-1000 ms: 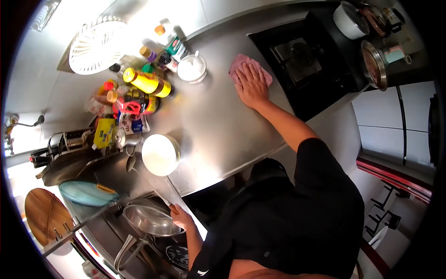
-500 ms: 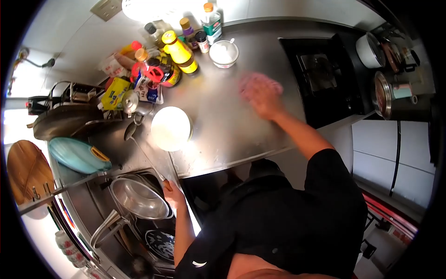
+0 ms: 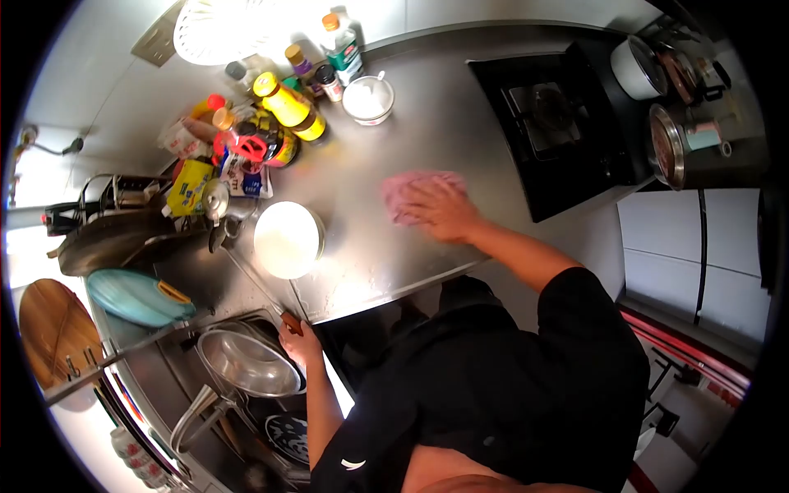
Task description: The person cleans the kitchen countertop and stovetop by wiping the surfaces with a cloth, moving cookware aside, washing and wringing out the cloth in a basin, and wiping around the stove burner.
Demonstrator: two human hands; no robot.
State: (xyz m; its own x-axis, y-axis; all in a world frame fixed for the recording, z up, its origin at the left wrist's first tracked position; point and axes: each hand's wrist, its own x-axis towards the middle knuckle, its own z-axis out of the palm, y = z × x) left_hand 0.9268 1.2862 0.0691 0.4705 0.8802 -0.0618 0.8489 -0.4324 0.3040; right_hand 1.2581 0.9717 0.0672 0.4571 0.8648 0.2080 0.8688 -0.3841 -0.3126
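Observation:
My left hand point(image 3: 301, 343) is closed round the wooden handle of a long metal ladle point(image 3: 256, 281), over the sink's near edge. Its dark head lies on the counter, left of a white bowl point(image 3: 288, 240) that looks overexposed. My right hand point(image 3: 444, 212) grips a crumpled pink cloth point(image 3: 403, 187) from above, pressing it against the steel counter point(image 3: 370, 263). Part of the cloth is hidden under the palm and fingers. Behind the cloth, nearer the wall, stands a small lidded bowl point(image 3: 368, 100).
Several bottles, among them a yellow-capped sauce bottle point(image 3: 289, 107), stand along the wall. A black gas stove point(image 3: 542, 123) is on the right, with a white pot point(image 3: 638, 70) beyond it. The sink at lower left holds a metal basin point(image 3: 246, 361).
My right hand has slid the pink cloth left and toward me across the counter. My left hand still holds the ladle, whose head has shifted slightly left. The camera view has shifted a little.

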